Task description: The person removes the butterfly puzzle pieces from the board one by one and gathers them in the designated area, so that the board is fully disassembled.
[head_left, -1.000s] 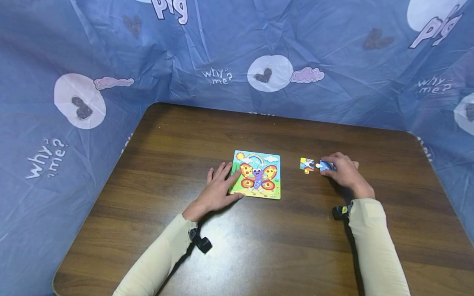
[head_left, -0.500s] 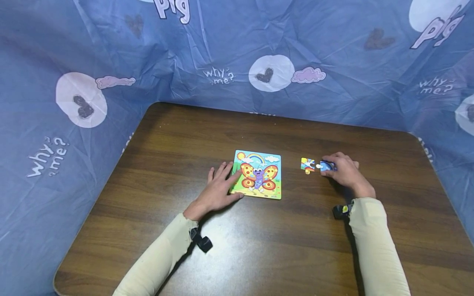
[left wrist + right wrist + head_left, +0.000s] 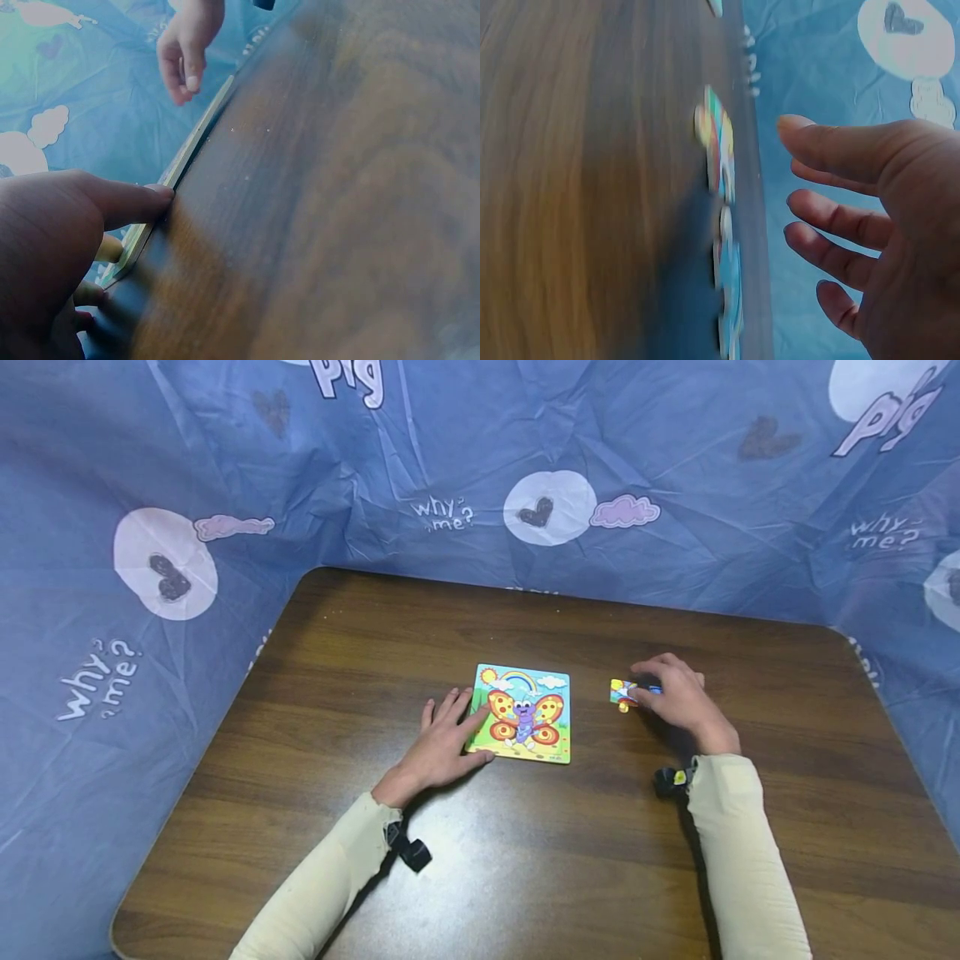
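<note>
My left hand [image 3: 435, 752] rests on the left edge of a square puzzle board [image 3: 524, 714] printed with a purple butterfly, a sun and a rainbow. The left wrist view shows the thumb of that hand [image 3: 52, 240] against the rim of the board [image 3: 199, 135]. To the board's right lies a sun-patterned puzzle piece [image 3: 622, 691]. My right hand [image 3: 682, 700] hovers over it and a blue puzzle piece [image 3: 656, 689], which it partly hides. In the right wrist view the fingers are loosely bent with nothing between them, apart from the sun piece [image 3: 718, 150] and the blue piece [image 3: 733, 289].
Both arms stretch across a brown wooden table [image 3: 540, 860]. A blue printed cloth [image 3: 420, 460] hangs behind the table and along its sides. Each wrist carries a small black camera.
My right hand has let go of the blue piece and moved a little left, over both pieces. The left hand and the board have not moved.
</note>
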